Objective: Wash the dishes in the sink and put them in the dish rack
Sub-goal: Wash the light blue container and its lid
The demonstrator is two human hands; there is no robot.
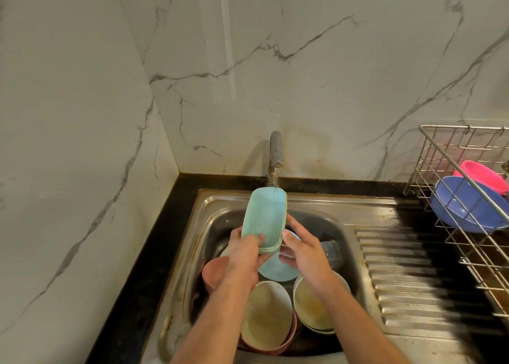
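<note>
Pink cup: far left of the sink basin, lying on its side among the dishes, partly hidden behind the left forearm.
Left hand: up over the basin, fingers curled round the near end of the green container, thumb pressed on its top face.
Green container: rectangular, mint green, tilted with its far end raised right under the tap; the near end sits in the left hand.
Tap: running, a thin stream of water landing on the container's upper end.
Cream bowl: nearest the camera, stacked inside a pink bowl, open side up, beneath the left forearm.
Blue plate: pale, lying in the basin below both hands.
Right hand: fingers stretched out and relaxed, fingertips touching the container's right edge; it grips nothing.
Second cream bowl: right side of the basin, holding cloudy water.
Clear item: just behind the right hand, possibly a glass; too murky to tell.
Sink: steel, ridged drainboard on the right.
Dish rack: wire, on the drainboard's far right.
Blue bowl: leaning in the rack.
Pink bowl in rack: behind the blue one.
</note>
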